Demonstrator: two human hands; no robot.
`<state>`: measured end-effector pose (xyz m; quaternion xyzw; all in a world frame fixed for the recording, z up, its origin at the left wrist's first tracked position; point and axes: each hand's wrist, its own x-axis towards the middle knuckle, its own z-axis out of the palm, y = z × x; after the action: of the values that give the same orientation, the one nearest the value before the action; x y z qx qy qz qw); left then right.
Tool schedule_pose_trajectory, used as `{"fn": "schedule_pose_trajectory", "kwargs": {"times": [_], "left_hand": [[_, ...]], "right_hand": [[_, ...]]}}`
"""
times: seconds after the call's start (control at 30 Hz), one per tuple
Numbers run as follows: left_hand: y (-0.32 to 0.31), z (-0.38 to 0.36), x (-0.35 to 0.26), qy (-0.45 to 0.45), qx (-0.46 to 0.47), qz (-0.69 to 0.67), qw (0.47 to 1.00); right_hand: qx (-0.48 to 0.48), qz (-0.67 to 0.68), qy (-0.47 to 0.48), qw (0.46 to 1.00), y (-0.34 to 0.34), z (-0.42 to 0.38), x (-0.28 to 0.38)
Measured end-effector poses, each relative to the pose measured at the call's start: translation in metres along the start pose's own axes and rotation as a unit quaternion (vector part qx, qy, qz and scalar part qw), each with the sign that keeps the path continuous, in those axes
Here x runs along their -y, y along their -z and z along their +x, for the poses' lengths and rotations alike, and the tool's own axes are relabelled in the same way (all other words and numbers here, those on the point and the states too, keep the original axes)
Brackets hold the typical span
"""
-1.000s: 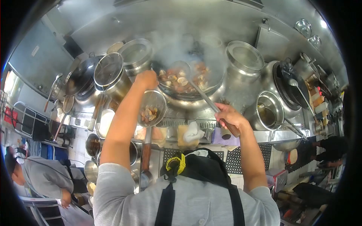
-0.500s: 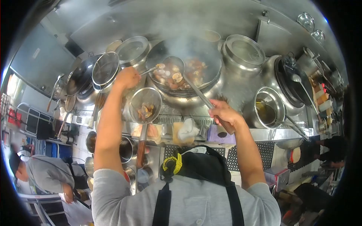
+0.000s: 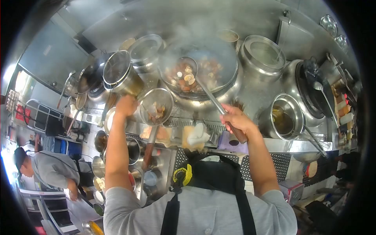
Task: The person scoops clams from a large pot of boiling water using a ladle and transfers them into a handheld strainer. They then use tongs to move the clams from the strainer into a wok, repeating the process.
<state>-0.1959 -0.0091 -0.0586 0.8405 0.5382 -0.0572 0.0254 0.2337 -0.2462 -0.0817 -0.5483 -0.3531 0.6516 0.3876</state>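
Shifting since the last half-second: the left hand (image 3: 127, 105) leaves the wok (image 3: 230, 74) rim and now sits lower, left of the wok and right beside the round strainer (image 3: 156, 94). Implication (judged): attention passes from the wok's contents to the strainer.

Left hand: blurred, fingers look curled, gap narrow; a thin utensil may run from it toward the strainer, but cannot tell. Contact with the strainer rim also uncertain.

Right hand: closed around the wooden grip of a long ladle (image 3: 211, 96), below and right of the wok; no free opening visible. Ladle shaft crosses the wok's near rim; its bowl is inside the wok, carrying clams (image 3: 189, 77).

Strainer: near-left of the wok, with shellfish (image 3: 157, 111) in it; its wooden handle points toward the wearer. Support under it not clear.

Wok contents: reddish and pale pieces, partly veiled by steam.

Farther out: bristle brush (image 3: 238, 105) just right of the wok; crumpled white cloth (image 3: 198, 135) in front of it; metal pot (image 3: 270, 127) with yellowish liquid farther right; lidded drums to the wok's left (image 3: 147, 49) and right (image 3: 266, 53). Another person (image 3: 55, 168) stands well apart, far left of the wok.
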Motion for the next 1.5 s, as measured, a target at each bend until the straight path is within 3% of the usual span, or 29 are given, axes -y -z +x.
{"fn": "schedule_pose_trajectory", "kwargs": {"times": [0.1, 0.2, 0.37, 0.43, 0.53, 0.73, 0.8, 0.83, 0.93, 1.13, 1.33, 1.5], "left_hand": [[0.025, 0.023, -0.046, -0.053, -0.084, -0.031, 0.995], [0.044, 0.049, -0.106, -0.067, -0.050, -0.020, 0.996], [0.037, 0.100, -0.153, -0.085, 0.009, 0.059, 0.995], [0.041, 0.103, -0.158, -0.096, 0.015, 0.086, 0.991], [0.052, 0.091, -0.145, -0.173, -0.046, 0.069, 0.981], [0.087, 0.069, -0.102, -0.150, -0.058, 0.022, 0.987], [0.070, 0.071, -0.095, -0.155, -0.069, 0.047, 0.984], [0.067, 0.069, -0.096, -0.155, -0.073, 0.060, 0.983], [0.055, 0.072, -0.124, -0.082, 0.029, 0.041, 0.995], [0.027, 0.078, -0.141, -0.094, -0.006, 0.020, 0.995], [0.043, 0.069, -0.123, -0.084, -0.040, -0.030, 0.995], [0.044, 0.069, -0.149, -0.042, 0.018, 0.009, 0.999]], "right_hand": [[-0.009, -0.006, -0.009, 1.000, 0.000, -0.001, 0.000], [-0.010, -0.010, -0.008, 1.000, -0.001, 0.001, -0.001], [0.004, 0.008, -0.004, 1.000, 0.002, 0.000, 0.000], [0.016, 0.010, 0.005, 1.000, 0.004, 0.001, -0.001], [0.034, 0.023, 0.010, 0.999, 0.008, 0.002, -0.006], [0.030, 0.020, 0.009, 0.999, 0.008, 0.004, -0.006], [0.018, 0.013, 0.008, 1.000, 0.007, 0.003, -0.006], [0.015, 0.009, 0.008, 1.000, 0.005, 0.003, -0.005], [0.014, 0.008, 0.008, 1.000, 0.004, 0.001, -0.002], [0.009, 0.011, 0.014, 1.000, 0.004, 0.000, -0.005], [0.019, 0.011, -0.003, 1.000, 0.008, 0.004, -0.008], [0.035, 0.001, 0.002, 0.999, 0.011, 0.008, -0.010]]}}
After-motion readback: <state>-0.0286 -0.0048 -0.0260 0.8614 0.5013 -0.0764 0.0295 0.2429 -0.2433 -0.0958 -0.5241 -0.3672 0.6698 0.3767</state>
